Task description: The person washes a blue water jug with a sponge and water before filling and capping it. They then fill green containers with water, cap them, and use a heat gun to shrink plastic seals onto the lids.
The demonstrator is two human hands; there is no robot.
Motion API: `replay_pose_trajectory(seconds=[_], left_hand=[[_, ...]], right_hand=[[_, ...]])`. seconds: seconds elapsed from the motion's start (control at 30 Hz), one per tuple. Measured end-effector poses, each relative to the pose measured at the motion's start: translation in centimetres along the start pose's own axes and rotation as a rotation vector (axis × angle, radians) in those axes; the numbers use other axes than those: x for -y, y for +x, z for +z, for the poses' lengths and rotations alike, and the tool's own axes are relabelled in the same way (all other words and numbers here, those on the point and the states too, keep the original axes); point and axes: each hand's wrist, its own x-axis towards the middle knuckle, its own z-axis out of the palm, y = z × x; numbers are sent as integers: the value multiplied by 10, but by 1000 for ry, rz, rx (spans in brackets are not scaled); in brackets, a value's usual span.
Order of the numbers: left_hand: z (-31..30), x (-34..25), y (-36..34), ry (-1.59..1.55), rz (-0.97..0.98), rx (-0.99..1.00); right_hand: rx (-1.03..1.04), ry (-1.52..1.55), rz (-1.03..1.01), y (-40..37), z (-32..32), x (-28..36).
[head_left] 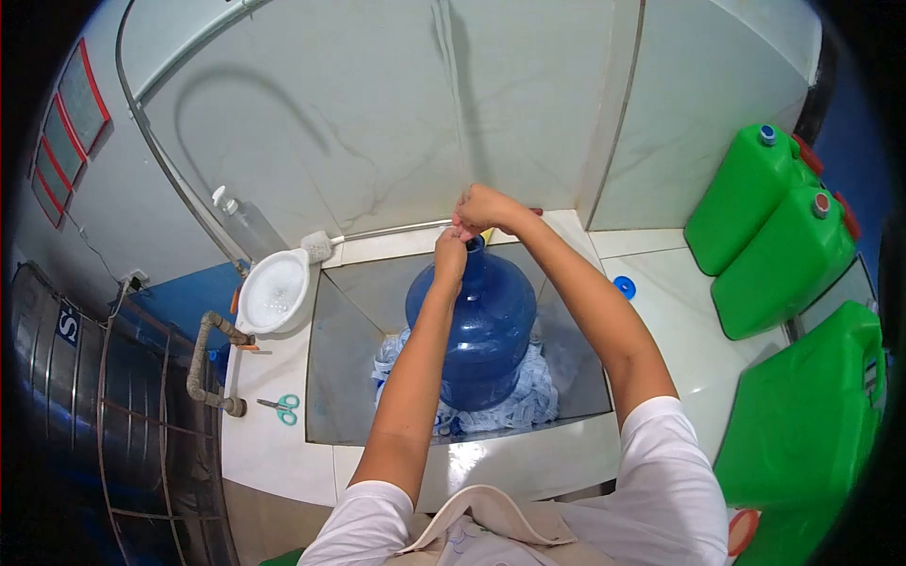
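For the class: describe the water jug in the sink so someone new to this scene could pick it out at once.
Start at the white counter and find the grey sink set into it. The water jug stands there amid crumpled pale material, with the person's left hand and right hand close by its neck. It is round and blue, unlike the boxy green containers to the right.

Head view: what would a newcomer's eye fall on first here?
Likely the large blue water jug, standing in the grey sink at the centre, with the left hand and right hand close together near its mouth. Next, the bright green jerrycans along the right side. The white bowl left of the sink also stands out.
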Motion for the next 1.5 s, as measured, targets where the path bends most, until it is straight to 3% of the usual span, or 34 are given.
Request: replay_pose_trajectory(seconds=[0.1, 0.23, 0.3, 0.33, 0.4, 0.43, 0.47, 0.53, 0.63, 0.7, 0.77, 0.83, 0.9, 0.93, 0.97, 1.03, 1.07, 1.13, 1.17, 1.27, 1.3, 1.5], left_hand=[[1, -9, -4, -24, -67, -22], [10, 2, -6, -114, 124, -166], [3, 13, 0, 80, 41, -159], [0, 35, 14, 202, 210, -217], [-2, 23, 8, 158, 148, -234], [-2, 17, 6, 114, 84, -238], [-4, 22, 12, 15, -2, -225], [-4, 24, 14, 132, 99, -308], [-7, 35, 25, 134, 113, -347], [-3, 42, 21, 124, 79, -346], [-2, 38, 22, -10, -38, -264], [5, 34, 20, 39, 35, -340], [2, 35, 17, 47, 103, -406], [-4, 29, 11, 0, 16, -294], [-7, 26, 6, 3, 6, -292], [-12, 36, 0, -29, 63, -225], [-13, 9, -24, -63, 62, -207], [-27, 32, -30, -146, 63, -234], [-36, 39, -32, -219, 88, -256], [-78, 23, -66, -365, 72, -180], [-91, 16, -78, -431, 77, -151], [-175, 32, -122, -639, 58, -347]], right_hand=[[102, 181, 119, -2, -7, 13], [246, 389, 106, 12, -20, -4], [207, 315, 165, 32, -26, -21], [216, 306, 161, 49, -24, -44], [78, -432, -227, 97, -13, -109], [124, -463, -171, 107, -2, -142], [-42, -815, -353, 156, 21, -231], [-28, -815, -229, 88, 31, -188], [-115, -806, -303, 72, 31, -184], [-51, -753, -227, 66, 26, -191], [-129, -749, -389, 77, 31, -212], [-221, -858, -435, 72, 33, -200], [-257, -608, -57, 70, 33, -193], [-323, -358, -244, 66, 27, -193], [-319, -354, -236, 59, 22, -194], [2, -184, -97, 0, 3, -133], [14, -187, -86, -25, 0, -108], [243, -56, 179, -68, 2, -64], [259, -71, 179, -78, 5, -49], [351, -109, -97, -93, 28, -11], [375, -115, -104, -86, 41, 2], [320, -197, -555, 16, 182, 92]])
